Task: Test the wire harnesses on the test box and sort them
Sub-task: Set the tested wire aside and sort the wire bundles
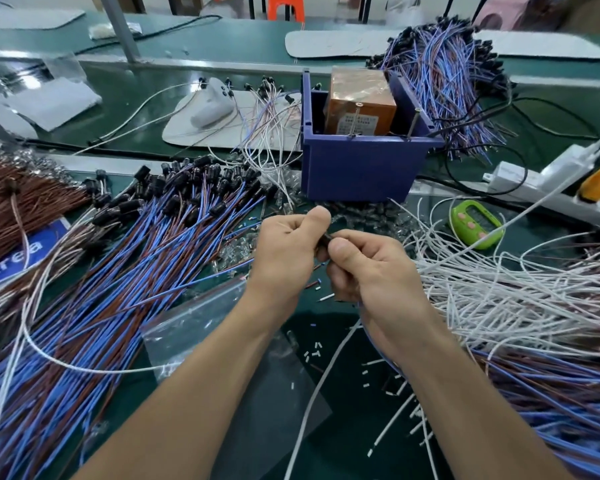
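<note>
Orange box in blue bin, hands pinching connector

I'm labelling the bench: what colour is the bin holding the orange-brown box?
Dark blue; the bin shows best in the head view.

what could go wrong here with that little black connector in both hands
The black connector, pinched between left hand and right hand, could slip and get lost among the cut wire bits below. The white wire trailing under the right hand could snag the white wire pile beside it.
</note>
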